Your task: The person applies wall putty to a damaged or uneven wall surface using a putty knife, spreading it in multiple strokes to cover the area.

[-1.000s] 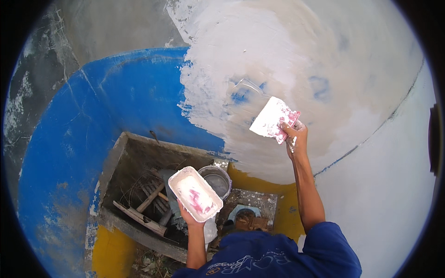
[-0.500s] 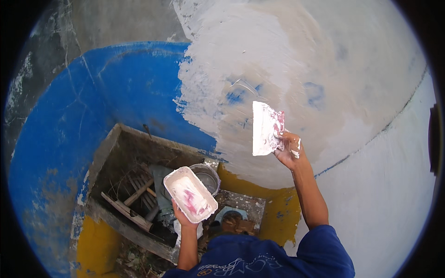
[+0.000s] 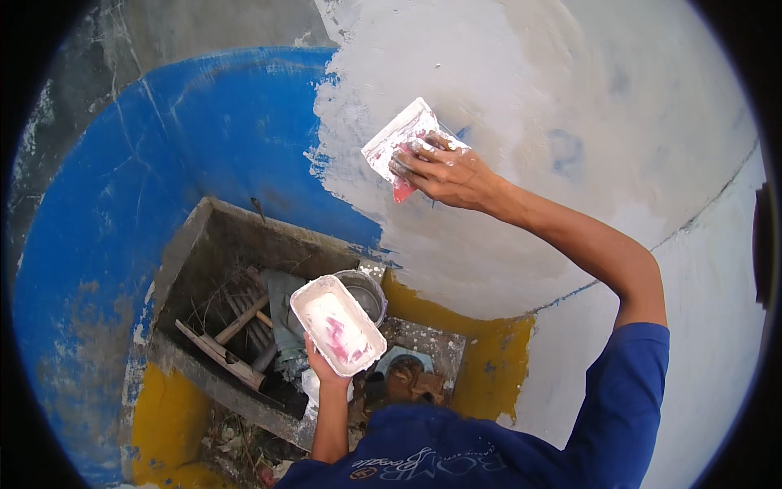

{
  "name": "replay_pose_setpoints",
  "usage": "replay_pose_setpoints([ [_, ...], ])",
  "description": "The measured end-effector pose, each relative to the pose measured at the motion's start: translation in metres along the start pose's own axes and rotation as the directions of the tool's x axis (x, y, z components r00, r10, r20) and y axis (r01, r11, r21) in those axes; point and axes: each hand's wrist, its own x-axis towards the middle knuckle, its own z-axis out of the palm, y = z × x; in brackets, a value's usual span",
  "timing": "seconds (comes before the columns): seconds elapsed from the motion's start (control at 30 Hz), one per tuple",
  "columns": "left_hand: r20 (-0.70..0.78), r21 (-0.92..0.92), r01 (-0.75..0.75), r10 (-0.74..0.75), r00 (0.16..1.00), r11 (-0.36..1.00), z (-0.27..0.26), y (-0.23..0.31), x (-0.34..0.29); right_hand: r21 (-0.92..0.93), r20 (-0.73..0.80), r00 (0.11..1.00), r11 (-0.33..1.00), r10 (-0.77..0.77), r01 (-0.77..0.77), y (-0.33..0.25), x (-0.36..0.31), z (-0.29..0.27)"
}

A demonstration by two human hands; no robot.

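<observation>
In my right hand [image 3: 444,171] is a wide putty knife [image 3: 402,134], its blade coated in white putty and its handle pinkish red. The blade lies against the wall [image 3: 505,98], on the whitish-grey coated part just right of the blue paint. White smears cover my right fingers. My left hand [image 3: 324,364] holds a rectangular plastic tub [image 3: 298,303] from beneath, tilted so that its inside shows. White putty with pink streaks lines the tub; only part of the left fingers shows.
Below the blue wall [image 3: 236,122] stands a concrete trough [image 3: 175,359] with wood pieces [image 3: 220,354] and grey cloth [image 3: 285,314] in it. A round bucket [image 3: 368,295] is behind the tub. Yellow-painted wall [image 3: 489,359] runs lower right; debris [image 3: 232,432] lies at the bottom.
My right hand has moved up and left with the putty knife, now turned and pressed to the wall over the blue patch. The tub in my left hand has stayed nearly in place.
</observation>
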Motion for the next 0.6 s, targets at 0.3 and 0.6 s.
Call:
replay_pose_setpoints([
  [0.3,-0.066,-0.039,-0.107,0.104,0.992,0.994,-0.016,-0.008,0.004,-0.078,0.251,0.939,0.962,-0.236,0.263,0.021,-0.028,0.071],
  [0.6,-0.078,-0.047,-0.078,0.074,0.994,0.996,-0.016,-0.004,0.002,0.078,0.522,0.839,0.988,-0.154,0.133,0.027,-0.023,0.069],
])
